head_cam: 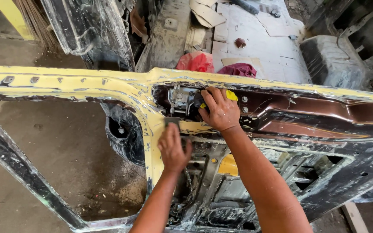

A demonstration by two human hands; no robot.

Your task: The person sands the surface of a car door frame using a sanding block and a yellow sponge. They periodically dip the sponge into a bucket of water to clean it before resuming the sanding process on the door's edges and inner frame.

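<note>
A stripped yellow car door (87,86) lies flat across the view, its paint scraped and its window opening at the left. My right hand (219,110) presses a small yellow piece (232,95) against the door's edge, right beside the metal latch mechanism (182,100). My left hand (173,146) is just below the latch, fingers closed around a small grey tool or pad (171,121) held on the yellow frame. What exactly that grey object is I cannot tell. Brown primer shows on the door's end panel (307,112) to the right of my hands.
Behind the door stands a bare car body shell with a white floor pan (260,43), with red rags (197,61) and cardboard pieces on it. A black panel (91,30) leans at the upper left. Dusty concrete floor (65,142) shows through the window opening.
</note>
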